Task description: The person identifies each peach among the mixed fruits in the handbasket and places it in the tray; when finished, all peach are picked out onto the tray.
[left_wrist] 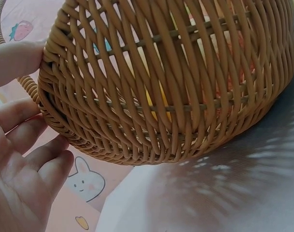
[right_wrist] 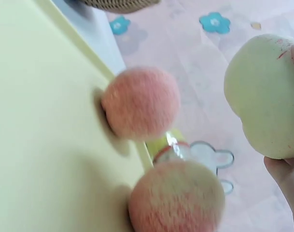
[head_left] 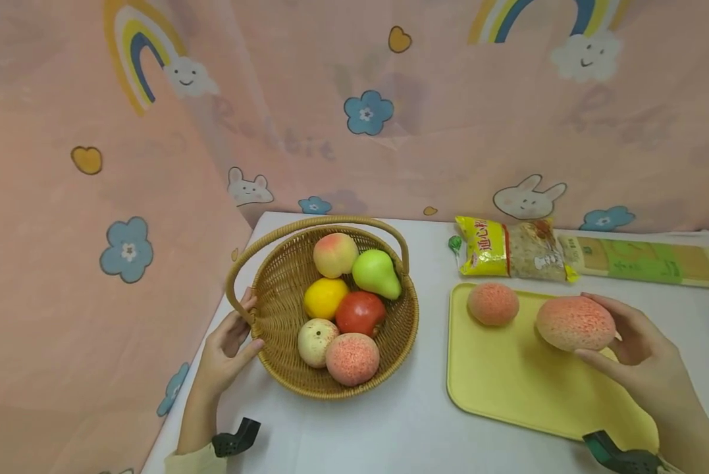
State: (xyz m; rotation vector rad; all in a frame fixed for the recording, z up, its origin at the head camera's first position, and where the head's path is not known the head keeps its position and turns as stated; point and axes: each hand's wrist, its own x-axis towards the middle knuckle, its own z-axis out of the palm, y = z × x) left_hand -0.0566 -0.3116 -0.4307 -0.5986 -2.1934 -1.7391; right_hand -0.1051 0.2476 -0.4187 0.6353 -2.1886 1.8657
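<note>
- The left hand [head_left: 226,345] is at the left side of the wicker basket [head_left: 278,308]; its forearm comes from the near left side.
- Its fingers are bent and hold the basket's edge beside the foot of the handle, with the thumb nearer and the other fingers farther.
- The right hand [head_left: 650,349] reaches from the near right side toward the left, above the right part of the yellow tray [head_left: 508,382].
- Its thumb and fingers pinch a big speckled fruit [head_left: 576,322], the thumb on the near side, the fingers on the far side.
- This fruit is raised over the tray, apart from the smaller pink fruit [head_left: 493,304], which lies at the tray's far left corner.
- The right wrist view shows also another pink-and-pale fruit [right_wrist: 175,198] on the tray.
</note>
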